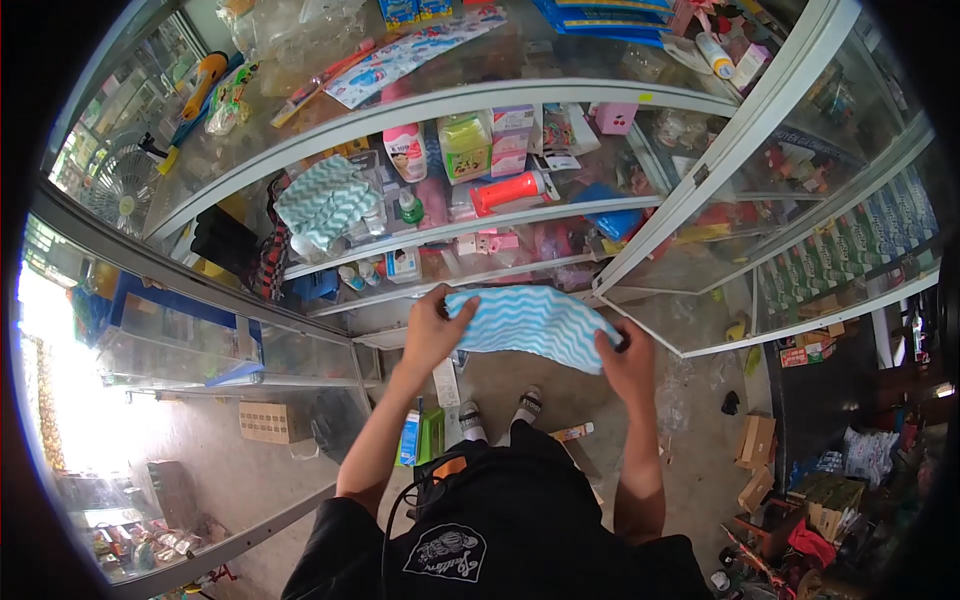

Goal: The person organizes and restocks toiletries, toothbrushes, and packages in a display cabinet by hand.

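A blue and white zigzag-patterned cloth [535,322] is stretched out in front of my body, in the air before the glass cabinet. My left hand [438,328] pinches its left end, thumb on top. At the right end my right hand [627,360] grips the cloth between thumb and fingers. On the cabinet's upper shelf, to the left, lies a crumpled green and white zigzag cloth [328,203]. A red tube [508,193], a pink bottle [405,152] and a green-capped bottle [410,207] are on the same shelf.
An open glass door [740,250] stands at the right. A fan [125,185] is behind glass at the left. Cardboard boxes [268,422] and a green item [431,436] lie on the floor. Clutter [825,505] fills the lower right.
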